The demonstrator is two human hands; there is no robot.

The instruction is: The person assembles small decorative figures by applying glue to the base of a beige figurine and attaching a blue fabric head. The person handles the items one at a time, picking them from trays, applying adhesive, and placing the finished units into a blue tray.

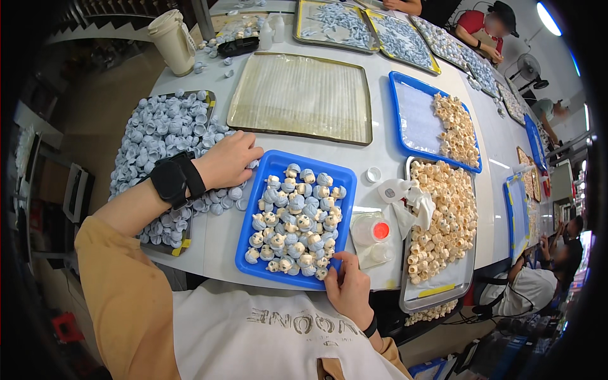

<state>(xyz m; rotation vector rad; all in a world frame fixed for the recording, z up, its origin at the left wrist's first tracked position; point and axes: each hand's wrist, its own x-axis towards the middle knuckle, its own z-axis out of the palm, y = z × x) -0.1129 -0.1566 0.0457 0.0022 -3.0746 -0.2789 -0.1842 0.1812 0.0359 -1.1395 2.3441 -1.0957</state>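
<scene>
A blue tray (242,250) in front of me holds many small doll heads (294,218), cream faces with light blue hair or caps. My left hand (231,159) reaches across a heap of light blue cap-like shells (158,136). Its fingers are curled together beside the tray's far left corner; a bit of light blue shows at the fingertips, but what they hold is mostly hidden. At the near right corner of that tray, my right hand (350,291) has its thumb and fingers closed on the rim.
Right of the tray stand a white bottle (392,190), a white cloth (420,206) and a red-topped container (372,230). A metal tray (437,296) carries cream pieces (443,221). Beyond lie a yellowish tray (301,95) and another blue tray (398,120). A beige jug (172,44) stands far left.
</scene>
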